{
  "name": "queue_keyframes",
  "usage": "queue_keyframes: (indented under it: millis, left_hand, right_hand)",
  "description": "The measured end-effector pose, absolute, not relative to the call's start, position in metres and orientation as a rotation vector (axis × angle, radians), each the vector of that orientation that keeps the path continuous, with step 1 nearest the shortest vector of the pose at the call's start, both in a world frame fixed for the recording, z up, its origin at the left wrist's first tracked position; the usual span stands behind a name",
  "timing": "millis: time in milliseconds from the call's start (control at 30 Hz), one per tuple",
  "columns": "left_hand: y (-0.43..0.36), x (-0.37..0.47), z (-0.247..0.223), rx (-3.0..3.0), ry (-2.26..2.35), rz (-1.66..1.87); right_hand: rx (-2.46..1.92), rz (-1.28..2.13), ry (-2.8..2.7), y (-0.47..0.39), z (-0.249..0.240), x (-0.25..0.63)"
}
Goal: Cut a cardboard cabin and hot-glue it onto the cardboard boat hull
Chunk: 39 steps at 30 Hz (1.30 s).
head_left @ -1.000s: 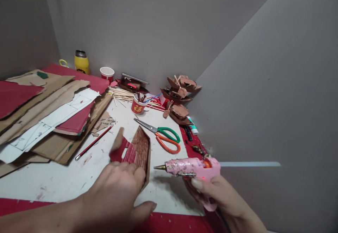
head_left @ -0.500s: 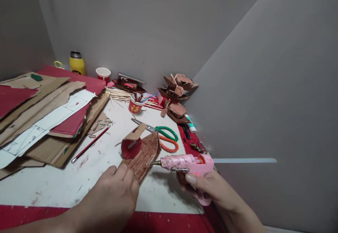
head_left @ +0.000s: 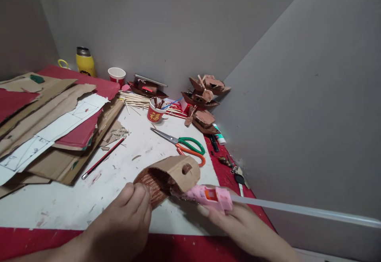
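A brown cardboard boat piece (head_left: 154, 187) with a curved cardboard cover (head_left: 175, 169) arching over it lies near the middle front of the white board. My left hand (head_left: 127, 210) is closed on the near left end of the boat piece. In my right hand (head_left: 229, 218) is a pink glue gun (head_left: 212, 198), a long clear glue stick (head_left: 306, 210) jutting from its back. The gun's nozzle is hidden under the cover's right side.
Scissors (head_left: 178, 141) lie just behind the boat piece. Cardboard sheets (head_left: 62, 163) and a red pencil (head_left: 104, 157) are on the left. Farther back stand a red cup (head_left: 155, 113), another cup (head_left: 117, 75), a yellow bottle (head_left: 85, 63) and several model boats (head_left: 205, 120).
The cover, curled to the left before, now arches rightward over the boat piece. My right hand has turned the glue gun, and its nozzle has gone under the cover. My left hand keeps its grip.
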<state>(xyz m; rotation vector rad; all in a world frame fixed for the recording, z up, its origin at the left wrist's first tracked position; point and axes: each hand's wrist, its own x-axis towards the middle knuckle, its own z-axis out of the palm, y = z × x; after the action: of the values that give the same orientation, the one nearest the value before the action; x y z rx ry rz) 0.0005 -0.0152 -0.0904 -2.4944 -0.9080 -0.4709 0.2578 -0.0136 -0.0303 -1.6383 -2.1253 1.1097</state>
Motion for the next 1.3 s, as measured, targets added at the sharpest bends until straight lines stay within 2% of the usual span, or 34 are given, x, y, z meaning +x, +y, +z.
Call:
queue_keyframes:
  millis: [167, 533, 1033, 1300]
  left_hand:
    - [-0.017, 0.001, -0.091, -2.563, -0.891, -0.522]
    - [-0.017, 0.0, -0.095, -2.676, -0.767, -0.518]
    - [-0.016, 0.001, -0.089, -2.705, -0.693, -0.465]
    - [-0.017, 0.001, -0.089, -2.694, -0.748, -0.382]
  right_hand:
    - [-1.532, 1.005, -2.297, -0.011, -0.025, 0.252]
    - [-1.621, 0.824, -2.367, -0.011, -0.025, 0.257]
    - [-1.67, 0.888, -2.309, -0.009, -0.02, 0.252]
    - [-1.646, 0.765, -2.366, -0.002, -0.016, 0.259]
